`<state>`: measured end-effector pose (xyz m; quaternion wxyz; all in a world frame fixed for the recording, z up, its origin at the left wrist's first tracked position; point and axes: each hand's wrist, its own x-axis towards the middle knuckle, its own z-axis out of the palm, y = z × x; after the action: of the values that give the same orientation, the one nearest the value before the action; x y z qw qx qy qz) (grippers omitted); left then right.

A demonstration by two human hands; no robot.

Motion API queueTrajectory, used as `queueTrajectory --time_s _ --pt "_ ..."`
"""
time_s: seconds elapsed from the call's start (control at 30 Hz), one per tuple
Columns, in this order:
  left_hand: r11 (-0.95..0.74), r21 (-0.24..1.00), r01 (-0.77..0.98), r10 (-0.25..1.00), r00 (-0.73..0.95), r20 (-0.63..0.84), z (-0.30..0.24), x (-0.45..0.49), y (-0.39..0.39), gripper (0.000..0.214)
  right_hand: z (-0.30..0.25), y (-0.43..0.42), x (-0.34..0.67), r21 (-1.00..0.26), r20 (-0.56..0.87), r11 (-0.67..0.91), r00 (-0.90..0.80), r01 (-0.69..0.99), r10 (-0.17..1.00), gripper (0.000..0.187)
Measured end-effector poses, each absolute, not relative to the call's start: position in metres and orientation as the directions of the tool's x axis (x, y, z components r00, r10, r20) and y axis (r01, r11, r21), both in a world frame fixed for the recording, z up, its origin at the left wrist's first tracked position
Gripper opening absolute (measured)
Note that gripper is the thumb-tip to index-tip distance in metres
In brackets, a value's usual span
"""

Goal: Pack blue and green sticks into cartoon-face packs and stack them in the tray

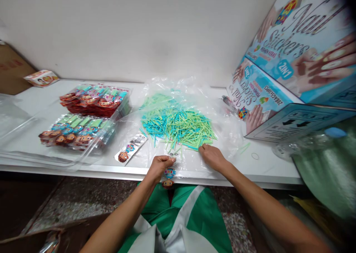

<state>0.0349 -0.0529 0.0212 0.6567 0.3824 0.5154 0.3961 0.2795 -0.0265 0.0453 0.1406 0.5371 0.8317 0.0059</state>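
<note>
Head cam: my left hand (161, 164) pinches a cartoon-printed sachet (168, 174) by the front edge of the table (244, 166); loose grip and it could drop. My right hand (213, 156) is at the green-and-blue stick pile (180, 125), can't tell if gripping any; a rough drag might scatter them.

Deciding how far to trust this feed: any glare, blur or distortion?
Head view, centre: pale highlights on the clear plastic, but the sticks, left hand and right hand are fairly clear; head view, right: the bottle looks soft; head view, upper right: the top box looks stretched, with a dark corner.
</note>
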Motion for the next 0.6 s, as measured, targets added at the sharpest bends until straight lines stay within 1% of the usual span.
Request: queueTrajectory --time_s 0.13,0.23,0.3,0.43,0.6 --pt "0.293 0.949 -0.119 0.950 0.147 -0.275 0.015 0.033 -0.047 0.025 0.050 -0.017 0.285 0.175 -0.196 0.425 -0.392 0.888 0.899 0.023" --pt "0.200 0.976 -0.083 0.968 0.172 -0.184 0.011 0.028 -0.043 0.021 0.055 -0.004 0.287 0.185 -0.190 0.418 -0.385 0.890 0.903 0.032" --pt "0.164 0.985 -0.059 0.970 0.189 -0.151 0.008 0.025 -0.042 0.019 0.055 0.008 0.286 0.182 -0.207 0.426 -0.389 0.886 0.898 0.036" --pt "0.151 0.987 -0.054 0.972 0.191 -0.138 0.004 0.023 -0.042 0.019 0.049 0.030 0.278 0.179 -0.229 0.428 -0.386 0.886 0.894 0.028" --pt "0.096 0.993 -0.065 0.982 0.170 -0.084 0.001 0.022 -0.043 0.017 0.047 0.050 0.279 0.171 -0.197 0.359 -0.325 0.918 0.925 0.023"
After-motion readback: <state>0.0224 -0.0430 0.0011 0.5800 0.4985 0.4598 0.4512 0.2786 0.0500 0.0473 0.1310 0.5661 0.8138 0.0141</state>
